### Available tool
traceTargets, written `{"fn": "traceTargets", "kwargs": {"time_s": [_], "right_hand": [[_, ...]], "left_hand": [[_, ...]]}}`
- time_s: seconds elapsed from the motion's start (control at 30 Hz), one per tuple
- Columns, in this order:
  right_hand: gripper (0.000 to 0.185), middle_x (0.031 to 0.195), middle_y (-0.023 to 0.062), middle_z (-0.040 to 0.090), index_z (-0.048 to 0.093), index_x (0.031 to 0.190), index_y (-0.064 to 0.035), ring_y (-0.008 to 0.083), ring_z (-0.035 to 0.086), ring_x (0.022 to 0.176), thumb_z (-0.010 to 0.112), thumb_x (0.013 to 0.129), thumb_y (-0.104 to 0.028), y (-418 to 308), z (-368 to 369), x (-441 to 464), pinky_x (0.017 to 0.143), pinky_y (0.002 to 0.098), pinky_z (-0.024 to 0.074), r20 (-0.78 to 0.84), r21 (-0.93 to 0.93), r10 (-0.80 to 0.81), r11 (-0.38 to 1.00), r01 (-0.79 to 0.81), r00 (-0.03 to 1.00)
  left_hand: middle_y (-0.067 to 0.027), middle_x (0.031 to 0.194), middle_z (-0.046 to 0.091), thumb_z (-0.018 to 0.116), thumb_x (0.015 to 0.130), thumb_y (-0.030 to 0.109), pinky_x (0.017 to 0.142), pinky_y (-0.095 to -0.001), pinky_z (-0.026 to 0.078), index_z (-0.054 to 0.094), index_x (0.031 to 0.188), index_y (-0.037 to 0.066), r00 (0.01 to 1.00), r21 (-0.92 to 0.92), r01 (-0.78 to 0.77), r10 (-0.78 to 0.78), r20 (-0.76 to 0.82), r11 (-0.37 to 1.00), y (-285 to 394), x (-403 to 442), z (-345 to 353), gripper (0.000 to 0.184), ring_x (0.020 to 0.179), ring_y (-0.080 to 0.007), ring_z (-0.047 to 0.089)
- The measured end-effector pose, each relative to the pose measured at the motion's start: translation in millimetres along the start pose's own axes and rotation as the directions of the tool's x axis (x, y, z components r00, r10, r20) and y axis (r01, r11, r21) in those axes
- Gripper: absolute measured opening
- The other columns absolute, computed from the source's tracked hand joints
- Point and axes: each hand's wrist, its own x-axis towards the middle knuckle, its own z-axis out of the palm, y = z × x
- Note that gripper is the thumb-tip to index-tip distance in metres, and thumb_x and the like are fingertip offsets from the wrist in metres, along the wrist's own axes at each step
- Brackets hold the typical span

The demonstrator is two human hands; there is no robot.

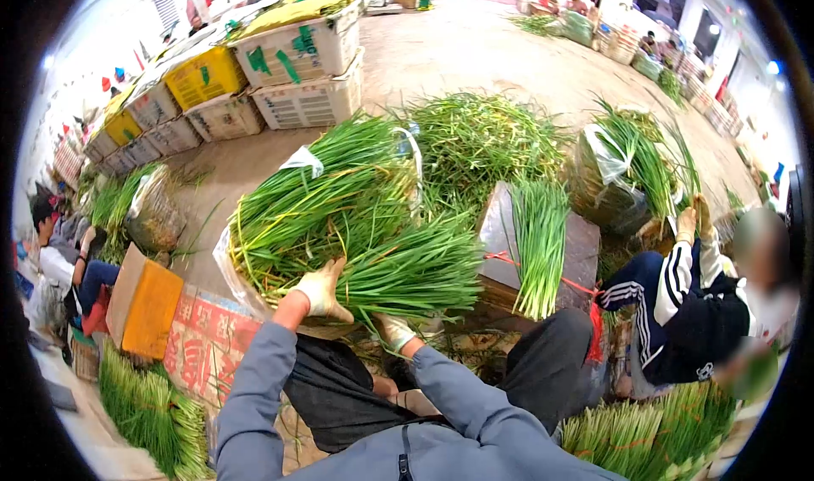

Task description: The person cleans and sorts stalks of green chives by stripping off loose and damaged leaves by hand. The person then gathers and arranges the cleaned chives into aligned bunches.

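My left hand (pixel 323 292), in a pale glove, lies on the near edge of a large heap of long green stalks (pixel 314 201), its thumb and fingers spread. My right hand (pixel 394 332), gloved too, is just right of it, beneath the near end of a leafy bunch (pixel 415 265); its fingers are partly hidden under the leaves. The heap fills a white-lined sack (pixel 227 265). To the right, a neater bundle of green stalks (pixel 539 244) with pale ends rests on a grey-topped block (pixel 583 244), beside a red string (pixel 577 285).
Stacked crates (pixel 309 104) stand at the upper left. Loose greens (pixel 483 142) lie beyond the block. A co-worker in a striped jacket (pixel 691 311) sits at the right near another filled sack (pixel 598 184). Bundled stalks (pixel 153 413) lie at the lower left, more (pixel 653 426) at the lower right.
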Motion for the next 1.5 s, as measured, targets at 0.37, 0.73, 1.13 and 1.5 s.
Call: {"fn": "traceTargets", "kwargs": {"time_s": [0.37, 0.73, 1.13, 1.5], "right_hand": [[0.044, 0.143, 0.0177, 0.053, 0.050, 0.145, -0.0150, 0.0341, 0.054, 0.126, 0.052, 0.101, -0.021, -90.9, -54.8, -19.0, 0.106, 0.0469, 0.0430, -0.167, -0.487, -0.310, 0.851, 0.195, 0.936], [0.055, 0.139, 0.0148, 0.055, 0.044, 0.146, -0.0111, 0.0316, 0.055, 0.124, 0.061, 0.096, -0.027, -282.2, -134.4, 77.6, 0.107, 0.0396, 0.0410, -0.174, -0.158, -0.303, 0.948, 0.277, 0.937], [0.115, 0.153, 0.0303, 0.036, 0.010, 0.159, -0.0031, 0.0403, 0.046, 0.136, 0.072, 0.082, -0.061, -209.6, -97.7, 198.5, 0.113, 0.0411, 0.0396, 0.115, -0.662, 0.142, 0.749, -0.030, 0.983], [0.115, 0.152, 0.0306, 0.037, 0.019, 0.156, 0.0015, 0.0405, 0.042, 0.140, 0.074, 0.078, -0.063, -204.7, -78.3, 207.3, 0.116, 0.0406, 0.0357, 0.090, -0.551, 0.105, 0.834, -0.038, 0.990]], "left_hand": [[-0.0218, 0.113, 0.066, 0.087, 0.047, 0.027, 0.091, -0.0463, 0.050, 0.044, 0.144, 0.002, 0.842, -0.084, -0.272, 0.195, -0.502, 0.959, 32.9, -71.2, -38.7, 0.110, 0.106, -0.0405, 0.062], [-0.0175, 0.120, 0.068, 0.088, 0.066, 0.028, 0.096, -0.0379, 0.051, 0.055, 0.133, 0.001, 0.609, -0.604, -0.609, -0.185, -0.772, 0.514, 31.5, -44.0, -47.1, 0.079, 0.111, -0.0300, 0.065], [-0.0312, 0.151, 0.039, 0.051, 0.079, 0.084, 0.114, -0.0372, 0.034, 0.022, 0.152, -0.013, 0.663, -0.884, 0.194, -0.721, -0.201, 0.425, -174.7, 79.4, 35.7, 0.125, 0.141, -0.0391, 0.041], [-0.0363, 0.145, 0.043, 0.026, 0.085, 0.088, 0.112, -0.0409, 0.036, 0.031, 0.148, -0.014, 0.729, -0.696, 0.335, -0.643, -0.234, 0.635, -199.8, 83.6, 46.5, 0.120, 0.136, -0.0424, 0.045]]}}
